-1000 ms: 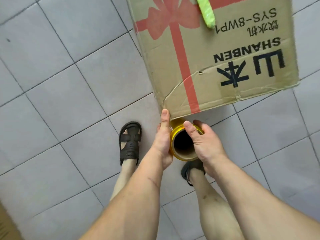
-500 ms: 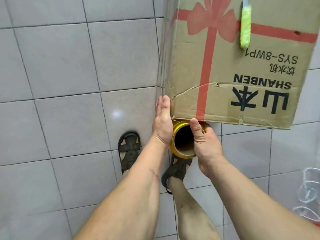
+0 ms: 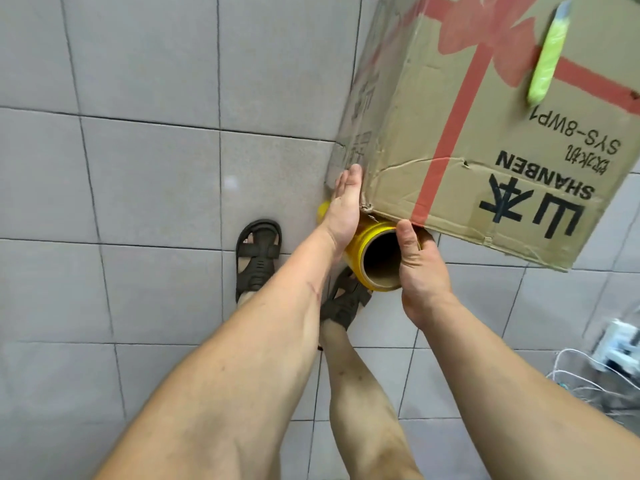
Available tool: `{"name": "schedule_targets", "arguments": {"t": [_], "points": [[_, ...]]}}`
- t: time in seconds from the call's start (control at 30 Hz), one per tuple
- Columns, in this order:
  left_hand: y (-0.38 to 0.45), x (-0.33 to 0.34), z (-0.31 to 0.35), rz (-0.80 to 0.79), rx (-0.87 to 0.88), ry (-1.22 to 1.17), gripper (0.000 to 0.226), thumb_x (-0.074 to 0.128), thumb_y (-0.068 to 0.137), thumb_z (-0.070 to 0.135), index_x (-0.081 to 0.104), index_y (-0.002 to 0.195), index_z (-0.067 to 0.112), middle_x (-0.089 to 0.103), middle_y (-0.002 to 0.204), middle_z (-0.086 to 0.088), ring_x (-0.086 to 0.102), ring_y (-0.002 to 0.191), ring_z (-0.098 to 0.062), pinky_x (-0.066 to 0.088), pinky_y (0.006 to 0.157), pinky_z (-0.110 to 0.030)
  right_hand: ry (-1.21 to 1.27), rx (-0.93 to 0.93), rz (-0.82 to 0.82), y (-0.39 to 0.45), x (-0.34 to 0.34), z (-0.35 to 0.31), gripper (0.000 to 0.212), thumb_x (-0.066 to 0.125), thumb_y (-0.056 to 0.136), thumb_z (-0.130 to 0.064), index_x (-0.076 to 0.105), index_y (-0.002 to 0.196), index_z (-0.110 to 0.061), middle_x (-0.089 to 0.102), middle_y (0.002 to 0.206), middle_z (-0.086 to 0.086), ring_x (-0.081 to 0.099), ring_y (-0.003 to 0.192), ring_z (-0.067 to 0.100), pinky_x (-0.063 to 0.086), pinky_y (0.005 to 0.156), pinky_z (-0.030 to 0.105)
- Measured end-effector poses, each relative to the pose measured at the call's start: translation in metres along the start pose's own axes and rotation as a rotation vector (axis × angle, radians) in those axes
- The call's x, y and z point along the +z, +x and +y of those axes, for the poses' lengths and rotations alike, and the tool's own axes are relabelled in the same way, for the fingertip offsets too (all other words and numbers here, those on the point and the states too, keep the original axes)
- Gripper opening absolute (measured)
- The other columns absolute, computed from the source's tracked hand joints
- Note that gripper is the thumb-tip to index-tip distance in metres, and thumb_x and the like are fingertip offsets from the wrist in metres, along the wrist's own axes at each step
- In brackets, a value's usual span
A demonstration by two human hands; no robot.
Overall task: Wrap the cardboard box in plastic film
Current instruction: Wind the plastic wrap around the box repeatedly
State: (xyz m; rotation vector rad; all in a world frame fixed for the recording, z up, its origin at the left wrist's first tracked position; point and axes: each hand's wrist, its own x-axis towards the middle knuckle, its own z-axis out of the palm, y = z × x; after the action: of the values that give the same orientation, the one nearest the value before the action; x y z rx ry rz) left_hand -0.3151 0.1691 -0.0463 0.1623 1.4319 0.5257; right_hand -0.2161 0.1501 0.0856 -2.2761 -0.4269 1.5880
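Two hands at cardboard box, printed "SHANBEN", "SYS-8WP1". I see left hand flat, fingers straight, apparently pressing film; right hand grips yellow film roll.

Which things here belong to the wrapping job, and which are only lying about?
For the job:
- cardboard box
- yellow film roll, held at its ends by left hand and right hand

Lying about:
- green strip on the box
- white cables on the tiled floor
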Motion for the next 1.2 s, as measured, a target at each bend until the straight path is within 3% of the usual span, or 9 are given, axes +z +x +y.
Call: {"name": "schedule_targets", "arguments": {"t": [0.17,0.33,0.43,0.6,0.77,0.9,1.0,1.1,1.2], "points": [[0.038,-0.001,-0.020,-0.020,-0.072,-0.083,0.147,0.044,0.052,0.118,0.045,0.167,0.026,0.041,0.176,-0.001,0.035,0.164,-0.020,0.024,0.137,-0.053,-0.083,-0.013,-0.032,0.006,-0.002,0.009,0.075,0.061,0.071,-0.068,0.050,0.131,-0.023,0.062,0.113,-0.010,0.057,0.108,0.010,0.043,0.077,0.020],[0.075,0.003,-0.040,-0.032,-0.091,-0.128,0.144,0.045,0.051,0.119,0.042,0.168,0.034,0.037,0.178,0.005,0.031,0.165,-0.016,0.021,0.137,-0.054,-0.104,-0.037,0.018,0.019,-0.012,0.019,0.119,0.063,0.038,-0.096,0.054,0.131,-0.022,0.065,0.122,-0.004,0.059,0.117,0.016,0.045,0.103,0.039],[0.088,0.000,-0.041,-0.010,-0.116,-0.158,0.133,0.046,0.061,0.110,0.040,0.169,0.032,0.039,0.177,-0.002,0.035,0.164,-0.025,0.028,0.134,-0.057,-0.100,-0.050,0.011,0.030,-0.015,0.023,0.115,0.062,0.038,-0.097,0.059,0.124,-0.020,0.069,0.119,-0.001,0.063,0.114,0.019,0.045,0.105,0.048],[0.150,-0.005,-0.115,-0.003,-0.078,-0.256,0.137,0.049,0.055,0.117,0.045,0.166,0.037,0.039,0.176,0.007,0.032,0.165,-0.016,0.020,0.137,-0.054,-0.123,-0.055,-0.009,0.035,-0.018,0.030,0.112,0.063,0.042,-0.096,0.058,0.125,-0.020,0.069,0.118,0.000,0.063,0.113,0.020,0.047,0.103,0.048],[0.022,0.007,-0.041,0.124,-0.011,-0.215,0.139,0.037,0.056,0.118,0.048,0.164,0.030,0.051,0.169,-0.004,0.046,0.158,-0.029,0.033,0.132,-0.059,-0.176,-0.046,-0.032,0.031,-0.026,0.016,0.110,0.064,0.036,-0.093,0.061,0.116,-0.017,0.069,0.111,-0.001,0.063,0.109,0.019,0.051,0.092,0.037],[-0.040,0.024,-0.028,0.077,0.015,-0.204,0.131,0.048,0.058,0.116,0.059,0.156,0.030,0.066,0.155,-0.001,0.060,0.146,-0.025,0.041,0.127,-0.053,-0.193,-0.045,-0.042,0.030,-0.027,0.008,0.112,0.064,0.033,-0.096,0.063,0.105,-0.010,0.071,0.106,0.009,0.067,0.102,0.026,0.053,0.091,0.045],[-0.070,0.026,0.000,-0.018,-0.101,-0.126,0.141,0.059,0.043,0.115,0.066,0.148,0.021,0.077,0.138,-0.007,0.074,0.127,-0.028,0.056,0.115,-0.053,-0.149,-0.039,-0.054,0.027,-0.028,0.006,0.080,0.072,0.055,-0.078,0.064,0.099,-0.011,0.072,0.098,0.005,0.068,0.093,0.021,0.055,0.078,0.034],[-0.085,0.028,0.029,-0.108,-0.162,0.028,0.097,0.054,0.083,0.096,0.078,0.126,0.012,0.085,0.114,-0.010,0.081,0.109,-0.027,0.063,0.105,-0.047,-0.096,-0.055,-0.044,0.028,-0.030,0.008,0.060,0.077,0.070,-0.063,0.064,0.099,-0.012,0.073,0.095,0.002,0.068,0.086,0.016,0.053,0.069,0.028],[-0.089,0.028,0.032,-0.133,-0.189,0.138,0.071,0.052,0.097,0.080,0.077,0.112,0.015,0.084,0.111,-0.009,0.081,0.104,-0.024,0.063,0.103,-0.041,-0.117,-0.079,-0.040,0.026,-0.027,0.015,0.081,0.076,0.050,-0.075,0.064,0.106,-0.017,0.074,0.101,-0.003,0.070,0.094,0.016,0.057,0.083,0.037]]}}
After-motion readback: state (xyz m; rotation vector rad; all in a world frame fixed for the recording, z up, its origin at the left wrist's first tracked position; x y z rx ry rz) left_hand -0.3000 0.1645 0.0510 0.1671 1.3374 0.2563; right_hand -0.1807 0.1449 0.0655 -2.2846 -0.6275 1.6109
